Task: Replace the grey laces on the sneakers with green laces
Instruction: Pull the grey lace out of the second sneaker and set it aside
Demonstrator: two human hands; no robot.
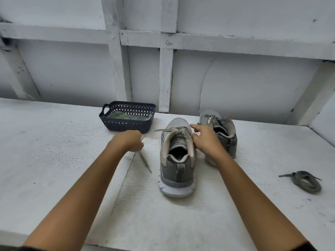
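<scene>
Fingers of the left hand curl round a grey lace running right to the near sneaker, whose collar the right hand touches with loosely spread fingers. Beyond the left fingers, green laces lie in a basket; a second sneaker stands just beyond the right fingers.

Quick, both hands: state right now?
Left hand: pinches grey lace.
Right hand: rests on sneaker; grip cannot be told.
</scene>
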